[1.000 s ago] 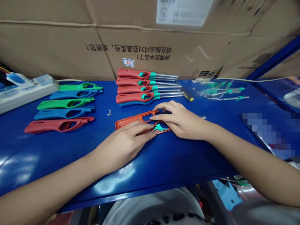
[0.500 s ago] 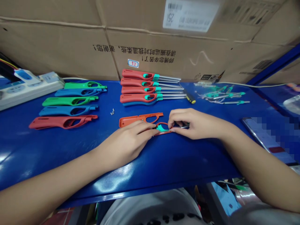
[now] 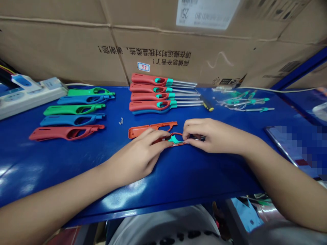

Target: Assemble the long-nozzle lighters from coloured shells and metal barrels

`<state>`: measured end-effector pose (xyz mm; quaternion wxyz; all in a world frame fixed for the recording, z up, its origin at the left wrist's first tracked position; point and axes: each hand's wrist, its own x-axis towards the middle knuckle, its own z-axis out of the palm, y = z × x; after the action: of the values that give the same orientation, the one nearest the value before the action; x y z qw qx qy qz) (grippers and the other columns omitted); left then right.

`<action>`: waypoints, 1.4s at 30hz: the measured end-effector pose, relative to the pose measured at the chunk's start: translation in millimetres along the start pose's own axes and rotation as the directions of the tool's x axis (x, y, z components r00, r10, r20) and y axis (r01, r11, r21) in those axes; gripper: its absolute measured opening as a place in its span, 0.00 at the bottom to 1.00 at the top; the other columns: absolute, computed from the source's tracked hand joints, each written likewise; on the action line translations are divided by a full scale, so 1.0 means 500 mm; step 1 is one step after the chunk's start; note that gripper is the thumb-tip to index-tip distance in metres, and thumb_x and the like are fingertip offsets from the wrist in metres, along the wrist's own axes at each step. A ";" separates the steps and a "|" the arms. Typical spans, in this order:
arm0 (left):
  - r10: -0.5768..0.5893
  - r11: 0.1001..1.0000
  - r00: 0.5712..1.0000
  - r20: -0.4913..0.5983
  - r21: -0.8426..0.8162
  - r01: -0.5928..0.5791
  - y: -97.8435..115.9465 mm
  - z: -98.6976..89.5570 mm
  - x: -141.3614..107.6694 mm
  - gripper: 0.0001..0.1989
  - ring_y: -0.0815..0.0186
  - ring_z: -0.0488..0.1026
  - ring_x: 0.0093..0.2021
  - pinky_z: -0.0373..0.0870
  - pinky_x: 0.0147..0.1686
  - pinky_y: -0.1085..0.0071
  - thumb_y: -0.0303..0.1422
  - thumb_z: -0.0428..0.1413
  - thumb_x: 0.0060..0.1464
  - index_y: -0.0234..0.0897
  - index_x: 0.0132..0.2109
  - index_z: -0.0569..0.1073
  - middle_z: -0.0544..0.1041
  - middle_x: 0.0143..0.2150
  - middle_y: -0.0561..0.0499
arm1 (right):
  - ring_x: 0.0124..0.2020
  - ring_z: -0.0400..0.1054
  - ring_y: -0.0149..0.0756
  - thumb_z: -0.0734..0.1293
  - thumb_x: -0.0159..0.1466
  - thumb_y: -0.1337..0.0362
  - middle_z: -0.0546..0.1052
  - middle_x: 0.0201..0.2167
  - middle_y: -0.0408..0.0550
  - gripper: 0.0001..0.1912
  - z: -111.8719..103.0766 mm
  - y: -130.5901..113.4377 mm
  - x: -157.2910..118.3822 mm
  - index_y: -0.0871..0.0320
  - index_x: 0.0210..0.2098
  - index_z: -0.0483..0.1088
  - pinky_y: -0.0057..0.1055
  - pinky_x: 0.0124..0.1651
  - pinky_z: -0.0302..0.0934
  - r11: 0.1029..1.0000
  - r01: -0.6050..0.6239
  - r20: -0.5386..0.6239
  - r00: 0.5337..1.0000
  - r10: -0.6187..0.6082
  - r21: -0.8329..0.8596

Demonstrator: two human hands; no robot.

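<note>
An orange lighter casing half (image 3: 180,145) lies on the bench with a green trigger piece (image 3: 174,139) in it. My left hand (image 3: 143,149) is closed over the handle end, thumb and fingertips pressing beside the trigger piece and hiding much of the casing. At the front end, my right hand (image 3: 204,134) pinches the casing where a metal tube (image 3: 199,138) comes out; its fingers hide exactly what they grip. Just behind my left hand rests the other orange casing half (image 3: 138,131), hollow side up.
Assembled red lighters (image 3: 150,106) stand in a row behind, beside a yellow-black screwdriver (image 3: 208,106). Left are coloured casings (image 3: 66,132), small screws (image 3: 121,121) and a power strip (image 3: 33,97). Right are igniter parts (image 3: 251,102) and a tablet-like device (image 3: 293,146). Cardboard boxes (image 3: 76,51) wall the back.
The camera view has shifted slightly. Both hands stay at the orange casing half with almost the same grip; the green trigger piece shows a little more between them.
</note>
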<state>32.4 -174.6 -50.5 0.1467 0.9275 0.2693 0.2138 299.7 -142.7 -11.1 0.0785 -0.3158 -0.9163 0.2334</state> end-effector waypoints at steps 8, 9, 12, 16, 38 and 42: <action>0.024 0.998 1.000 0.015 0.061 -0.025 0.005 -0.005 0.000 0.20 0.54 0.71 0.59 0.75 0.55 0.54 0.21 0.48 0.66 0.36 0.61 0.73 0.72 0.60 0.39 | 0.35 0.69 0.33 0.65 0.66 0.72 0.75 0.37 0.48 0.07 -0.002 -0.007 -0.006 0.59 0.39 0.76 0.29 0.38 0.62 0.999 0.025 0.005 1.000 -0.025 0.036; 0.025 0.997 1.000 0.019 0.077 -0.026 0.005 -0.006 0.000 0.20 0.53 0.71 0.59 0.75 0.55 0.54 0.21 0.48 0.66 0.35 0.61 0.72 0.73 0.60 0.39 | 0.36 0.70 0.33 0.65 0.67 0.71 0.76 0.38 0.49 0.08 -0.004 -0.008 -0.007 0.59 0.39 0.77 0.29 0.38 0.62 0.999 0.029 0.013 0.999 -0.030 0.042; 0.018 0.994 0.999 0.033 0.109 -0.022 0.006 -0.008 0.000 0.20 0.52 0.71 0.58 0.76 0.54 0.54 0.21 0.48 0.65 0.34 0.61 0.72 0.73 0.60 0.39 | 0.38 0.71 0.34 0.65 0.68 0.70 0.76 0.39 0.50 0.09 -0.009 -0.011 -0.012 0.59 0.41 0.79 0.31 0.41 0.64 0.998 0.043 0.017 0.999 -0.043 0.041; 0.015 0.993 0.999 0.034 0.120 -0.019 0.004 -0.009 -0.001 0.20 0.52 0.70 0.59 0.75 0.56 0.52 0.21 0.48 0.66 0.35 0.61 0.72 0.73 0.60 0.39 | 0.38 0.72 0.35 0.65 0.68 0.68 0.76 0.40 0.50 0.11 -0.011 -0.012 -0.013 0.57 0.44 0.80 0.32 0.42 0.65 0.999 0.030 0.003 1.000 -0.030 0.021; 0.008 0.973 0.997 0.071 0.228 -0.024 0.007 -0.011 -0.010 0.27 0.46 0.67 0.56 0.74 0.52 0.47 0.18 0.49 0.58 0.33 0.63 0.72 0.68 0.63 0.34 | 0.48 0.74 0.40 0.62 0.72 0.61 0.76 0.53 0.53 0.15 0.005 -0.038 -0.016 0.56 0.52 0.76 0.36 0.50 0.66 0.994 -0.001 0.048 0.999 0.006 -0.107; 0.013 0.969 0.999 0.047 0.246 -0.024 0.005 -0.011 -0.011 0.27 0.45 0.66 0.57 0.73 0.54 0.45 0.18 0.49 0.58 0.32 0.63 0.72 0.68 0.63 0.35 | 0.47 0.74 0.39 0.63 0.71 0.61 0.75 0.54 0.53 0.15 0.003 -0.037 -0.016 0.56 0.54 0.75 0.35 0.46 0.66 0.991 0.013 0.073 0.997 -0.004 -0.130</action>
<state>26.7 -179.0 -46.5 0.0344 0.9456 0.2817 0.1592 295.6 -161.0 -3.5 0.0254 -0.3078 -0.9331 0.1842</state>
